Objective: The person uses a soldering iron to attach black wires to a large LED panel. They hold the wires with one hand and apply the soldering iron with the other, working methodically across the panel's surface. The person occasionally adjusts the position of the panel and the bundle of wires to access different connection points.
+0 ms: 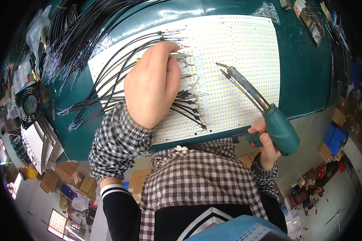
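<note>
While the white LED panel [233, 52] lies flat across the green table [305, 76], the left hand [152, 86] rests on the panel's left part, back turned up, fingers curled down onto the surface; whether those fingers pinch anything beneath them cannot be told, since the hand itself hides them. Thin black wires [104, 80] fan out from under that hand, running off the panel's left edge onto the table, and shorter black leads [189, 109] poke out on the hand's right side, their ends lying on the panel near its lower edge. To the right of the panel's lower right corner, off the table edge, the right hand [265, 142] is closed firmly around the green handle of a soldering iron [255, 100]. The iron's dark, scorched metal shaft slants up and left from the handle over the panel, its tip hanging above the panel's middle, well apart from the left hand. Beyond the panel's left edge a larger bundle of dark cables [74, 36] lies on the table, and farther left of that stands a small black fan [29, 103]. Both forearms wear checked sleeve covers [116, 140].
</note>
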Demonstrator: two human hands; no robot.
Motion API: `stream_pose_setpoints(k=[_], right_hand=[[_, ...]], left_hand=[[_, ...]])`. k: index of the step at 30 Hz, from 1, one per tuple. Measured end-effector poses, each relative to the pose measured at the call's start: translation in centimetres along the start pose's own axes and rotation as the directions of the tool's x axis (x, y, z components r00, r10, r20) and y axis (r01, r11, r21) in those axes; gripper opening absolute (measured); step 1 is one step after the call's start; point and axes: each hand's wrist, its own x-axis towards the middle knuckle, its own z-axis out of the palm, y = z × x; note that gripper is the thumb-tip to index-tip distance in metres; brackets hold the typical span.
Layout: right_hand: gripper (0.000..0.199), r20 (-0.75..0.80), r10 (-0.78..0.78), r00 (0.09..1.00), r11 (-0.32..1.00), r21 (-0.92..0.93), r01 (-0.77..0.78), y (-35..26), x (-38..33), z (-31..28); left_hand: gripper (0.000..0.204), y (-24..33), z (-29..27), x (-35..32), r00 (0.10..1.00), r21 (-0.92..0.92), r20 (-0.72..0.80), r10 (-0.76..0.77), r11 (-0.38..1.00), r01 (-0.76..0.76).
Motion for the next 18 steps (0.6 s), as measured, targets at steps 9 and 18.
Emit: stream_pose_setpoints(k=[9, 18], right_hand=[[0.034, -0.005, -0.007, 1.000, 0.999, -0.036, 0.006, -0.2, 0.3, 0.2], [0.036, 0.009, -0.014, 1.000, 0.999, -0.039, 0.014, -0.5, 0.1, 0.0]], left_hand=[[0.015, 1.2, -2.7, -2.9, 0.946, -0.079, 0.321, 0.036, 0.997, -0.011], [0.009, -0.2, -1.5, -2.5, 0.952, -0.271, 0.251, -0.172, 0.932, 0.240]])
